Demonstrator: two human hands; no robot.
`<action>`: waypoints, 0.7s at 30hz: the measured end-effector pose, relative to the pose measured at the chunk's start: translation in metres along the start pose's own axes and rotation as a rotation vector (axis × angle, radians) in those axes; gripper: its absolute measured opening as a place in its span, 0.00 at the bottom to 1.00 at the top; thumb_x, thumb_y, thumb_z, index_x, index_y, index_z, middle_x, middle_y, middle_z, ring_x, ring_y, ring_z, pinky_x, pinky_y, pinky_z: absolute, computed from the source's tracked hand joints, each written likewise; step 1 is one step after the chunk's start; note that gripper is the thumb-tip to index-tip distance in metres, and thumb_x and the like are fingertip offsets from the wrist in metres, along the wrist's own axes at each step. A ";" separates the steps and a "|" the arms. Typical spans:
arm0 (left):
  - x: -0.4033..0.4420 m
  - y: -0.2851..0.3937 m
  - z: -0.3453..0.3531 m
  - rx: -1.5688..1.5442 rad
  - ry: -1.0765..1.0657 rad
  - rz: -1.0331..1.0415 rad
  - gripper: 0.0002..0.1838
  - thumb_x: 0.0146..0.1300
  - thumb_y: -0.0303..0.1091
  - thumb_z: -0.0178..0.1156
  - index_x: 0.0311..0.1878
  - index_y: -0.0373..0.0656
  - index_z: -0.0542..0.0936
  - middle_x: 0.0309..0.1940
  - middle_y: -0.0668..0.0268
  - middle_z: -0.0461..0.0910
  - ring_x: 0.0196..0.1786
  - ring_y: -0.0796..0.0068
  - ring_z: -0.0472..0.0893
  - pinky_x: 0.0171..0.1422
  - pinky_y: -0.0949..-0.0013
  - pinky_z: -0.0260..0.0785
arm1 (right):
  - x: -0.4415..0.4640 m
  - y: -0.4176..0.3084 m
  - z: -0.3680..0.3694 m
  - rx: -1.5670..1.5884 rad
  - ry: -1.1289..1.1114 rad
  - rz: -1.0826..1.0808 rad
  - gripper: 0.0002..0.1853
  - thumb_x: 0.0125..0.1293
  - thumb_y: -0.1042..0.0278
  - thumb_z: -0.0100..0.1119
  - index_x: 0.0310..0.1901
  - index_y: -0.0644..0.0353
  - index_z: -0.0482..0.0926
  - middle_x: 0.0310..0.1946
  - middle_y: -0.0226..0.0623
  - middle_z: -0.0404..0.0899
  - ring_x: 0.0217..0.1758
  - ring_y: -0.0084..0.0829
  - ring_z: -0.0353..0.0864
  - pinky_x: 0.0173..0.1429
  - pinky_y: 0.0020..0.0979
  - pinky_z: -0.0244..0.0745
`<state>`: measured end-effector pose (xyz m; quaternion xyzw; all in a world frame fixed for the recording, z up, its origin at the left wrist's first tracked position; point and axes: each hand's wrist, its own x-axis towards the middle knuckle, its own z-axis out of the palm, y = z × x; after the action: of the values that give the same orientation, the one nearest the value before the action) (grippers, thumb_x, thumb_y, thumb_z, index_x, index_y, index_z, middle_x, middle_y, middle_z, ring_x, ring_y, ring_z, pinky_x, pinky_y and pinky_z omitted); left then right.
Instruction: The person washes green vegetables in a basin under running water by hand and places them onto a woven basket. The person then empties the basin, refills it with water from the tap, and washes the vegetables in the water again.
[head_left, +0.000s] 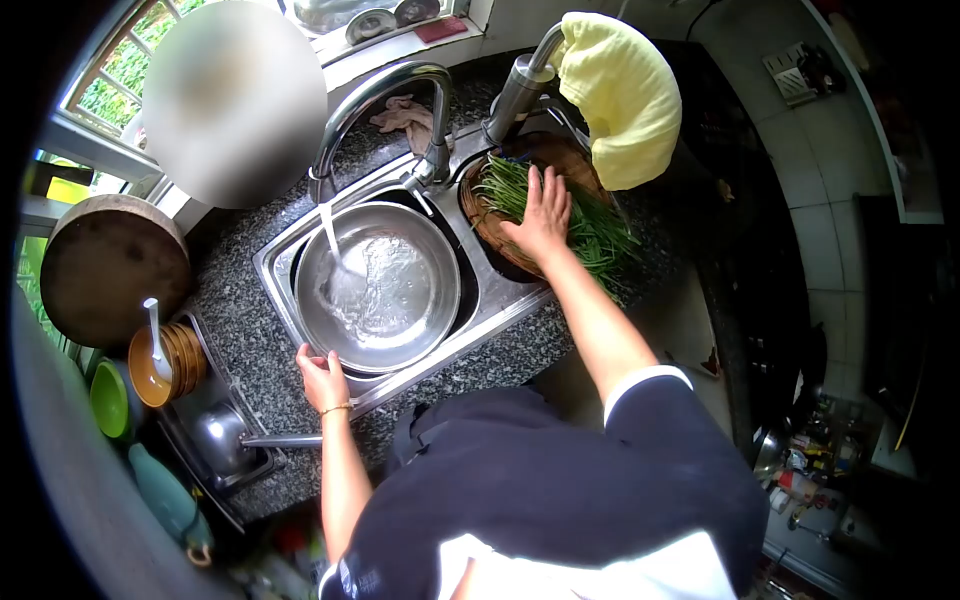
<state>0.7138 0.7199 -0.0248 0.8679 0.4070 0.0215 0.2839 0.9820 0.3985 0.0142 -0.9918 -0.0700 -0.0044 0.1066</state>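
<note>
A round steel basin (440,318) sits in the left sink bowl with water in it. Water runs into it from the curved faucet (385,72). My left hand (323,380) is at the basin's near left edge, fingers apart; whether it touches the rim is hard to tell. Over the right bowl, my right hand (545,215) rests on a bunch of long thin green leafy vegetables (590,235), its fingers spread. The greens lie in a brown woven basket (480,215), partly hidden beneath them.
Left of the sink are a round wooden board (115,270), stacked brown bowls (187,360) with a white spoon (158,340), a green bowl (110,398) and a metal ladle (228,440). A yellow cloth (620,95) hangs over a second tap (515,95). A pinkish rag (405,120) lies behind the sink.
</note>
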 end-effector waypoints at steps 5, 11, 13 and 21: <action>-0.018 -0.013 -0.002 -0.305 0.080 0.056 0.28 0.56 0.26 0.59 0.61 0.40 0.65 0.43 0.60 0.72 0.32 0.72 0.75 0.37 0.70 0.70 | 0.041 0.056 0.024 -0.179 -0.373 0.119 0.72 0.29 0.36 0.74 0.72 0.37 0.30 0.73 0.51 0.29 0.75 0.54 0.27 0.72 0.59 0.28; -0.043 -0.012 -0.013 -0.389 0.098 0.054 0.25 0.57 0.24 0.58 0.59 0.39 0.67 0.45 0.62 0.72 0.35 0.77 0.74 0.38 0.75 0.69 | 0.066 0.073 0.045 -0.087 -0.535 0.118 0.74 0.29 0.36 0.75 0.71 0.36 0.28 0.73 0.52 0.31 0.76 0.53 0.29 0.71 0.60 0.27; -0.048 -0.007 -0.013 -0.395 0.109 0.028 0.24 0.57 0.23 0.58 0.58 0.38 0.68 0.45 0.63 0.72 0.36 0.77 0.74 0.38 0.75 0.69 | 0.061 0.073 0.049 -0.084 -0.496 0.094 0.72 0.30 0.39 0.75 0.72 0.37 0.30 0.72 0.54 0.37 0.75 0.53 0.34 0.71 0.61 0.30; -0.053 0.036 -0.017 -0.377 0.179 0.172 0.20 0.57 0.21 0.58 0.54 0.38 0.72 0.42 0.64 0.74 0.34 0.78 0.74 0.38 0.76 0.69 | 0.045 0.077 0.054 0.058 -0.217 -0.026 0.51 0.42 0.59 0.70 0.69 0.43 0.50 0.57 0.47 0.69 0.59 0.47 0.70 0.59 0.47 0.66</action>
<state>0.6989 0.6717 0.0177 0.8257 0.3438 0.1982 0.4010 1.0374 0.3419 -0.0537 -0.9820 -0.0940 0.1037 0.1269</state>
